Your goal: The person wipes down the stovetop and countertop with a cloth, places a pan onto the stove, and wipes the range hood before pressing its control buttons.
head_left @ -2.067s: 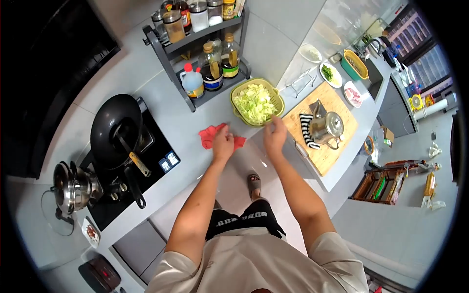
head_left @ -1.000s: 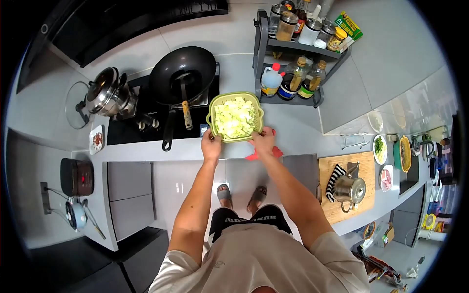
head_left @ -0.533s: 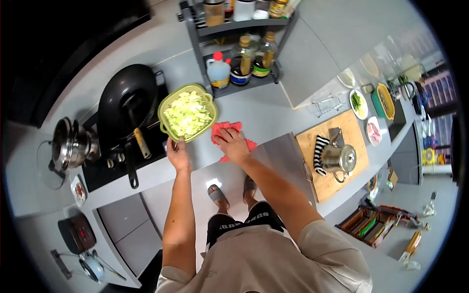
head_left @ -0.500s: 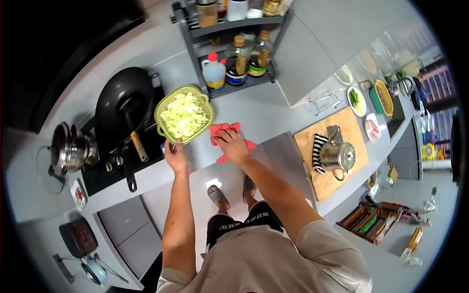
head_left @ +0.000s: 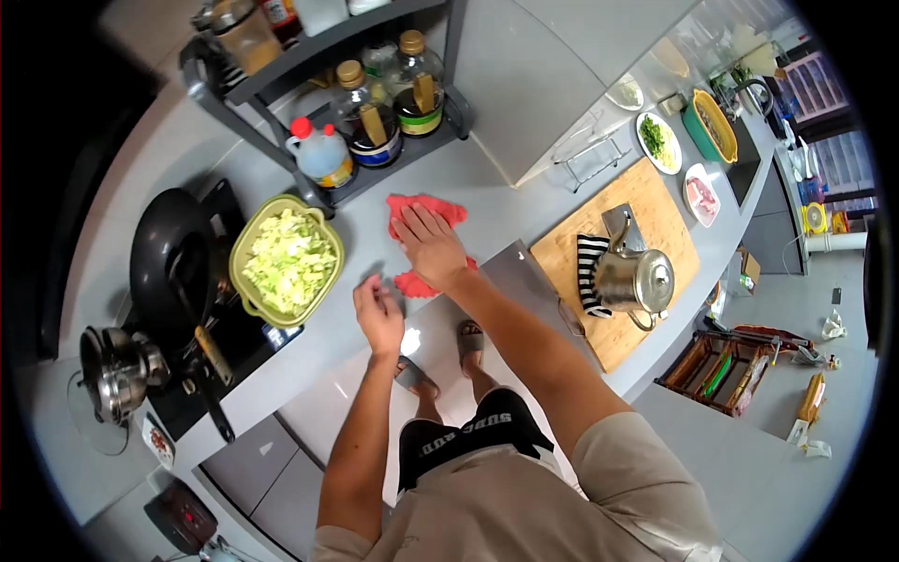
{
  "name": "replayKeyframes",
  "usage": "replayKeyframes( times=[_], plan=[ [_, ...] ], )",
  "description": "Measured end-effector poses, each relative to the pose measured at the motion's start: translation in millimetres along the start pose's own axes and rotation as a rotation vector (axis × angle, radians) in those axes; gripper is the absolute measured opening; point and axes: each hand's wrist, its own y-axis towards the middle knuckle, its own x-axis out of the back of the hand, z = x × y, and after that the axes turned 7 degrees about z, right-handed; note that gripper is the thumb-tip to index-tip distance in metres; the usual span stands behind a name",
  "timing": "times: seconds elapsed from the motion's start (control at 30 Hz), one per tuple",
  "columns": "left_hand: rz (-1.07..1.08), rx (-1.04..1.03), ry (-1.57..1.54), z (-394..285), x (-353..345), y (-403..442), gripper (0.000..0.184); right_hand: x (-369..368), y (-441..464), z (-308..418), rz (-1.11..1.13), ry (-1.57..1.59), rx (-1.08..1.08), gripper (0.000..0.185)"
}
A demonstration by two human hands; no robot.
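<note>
My right hand (head_left: 433,246) lies flat on a crumpled red cloth (head_left: 448,208) on the counter, its fingers stretched over the fabric. Close by on the left, my left hand (head_left: 377,316) hovers near the counter's front edge, fingers loosely bent and holding nothing. A green square basket (head_left: 245,298) filled with chopped pale-green cabbage (head_left: 287,262) stands farther left, apart from both hands.
A black wok (head_left: 169,248) sits on the stove at left. Behind the counter stands a grey rack (head_left: 375,178) with bottles. To the right, a wooden board (head_left: 613,347) bears a metal kettle (head_left: 623,279), a striped cloth and a cleaver. Plates of food lie beyond.
My left hand has let go of the basket and moved right, towards the cloth. My right hand has flattened out on the cloth. The view has shifted and turned.
</note>
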Motion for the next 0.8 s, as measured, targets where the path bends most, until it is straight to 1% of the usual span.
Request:
replayKeyframes(
  times=[0.07,0.1,0.17,0.2,0.23,0.33,0.4,0.43,0.5,0.53,0.63,0.7,0.73,0.8],
  plan=[
    [0.075,-0.281,0.307,-9.4,-16.7,40.5,0.037,-8.2,26.3,-28.7,-0.024,-0.04,-0.075,0.044],
    [0.088,-0.326,0.359,-11.0,-26.8,58.0,0.036,-10.4,39.7,-44.1,-0.038,-0.061,-0.106,0.045],
    [0.114,-0.412,0.466,-10.7,-41.0,79.5,0.035,-3.9,53.0,-70.3,-0.083,-0.082,-0.17,0.047],
    [0.108,-0.425,0.496,-11.0,-50.4,82.1,0.035,-1.7,51.3,-89.5,-0.117,-0.096,-0.2,0.048],
    [0.114,-0.424,0.524,-12.3,-51.0,79.5,0.036,-0.1,43.9,-95.9,-0.12,-0.076,-0.283,0.049],
    [0.119,-0.443,0.544,-9.2,-44.5,77.0,0.039,25.0,-3.2,-83.3,-0.119,-0.108,-0.507,0.054],
    [0.117,-0.465,0.537,-11.9,-44.4,77.2,0.041,30.3,-43.3,-75.0,-0.129,-0.174,-0.515,0.06],
    [0.117,-0.473,0.55,-16.3,-47.7,78.1,0.042,39.4,-56.3,-70.7,-0.079,-0.147,-0.532,0.064],
    [0.119,-0.46,0.583,-18.5,-49.7,78.8,0.044,43.8,-53.0,-67.8,-0.075,-0.174,-0.511,0.063],
    [0.127,-0.452,0.595,-17.5,-50.2,80.0,0.043,43.2,-49.0,-67.2,-0.07,-0.18,-0.5,0.063],
    [0.146,-0.434,0.62,-7.9,-50.1,81.5,0.043,40.8,-10.6,-95.1,0.029,-0.131,-0.316,0.066],
    [0.139,-0.449,0.609,-1.8,-54.8,81.4,0.044,24.2,37.4,-126.7,-0.053,-0.142,-0.254,0.067],
    [0.152,-0.444,0.601,-3.2,-54.7,80.1,0.044,21.1,51.9,-129.6,-0.09,-0.148,-0.22,0.067],
    [0.188,-0.441,0.587,-7.7,-47.3,78.9,0.043,22.0,51.7,-122.7,-0.084,-0.127,-0.274,0.068]
  ],
)
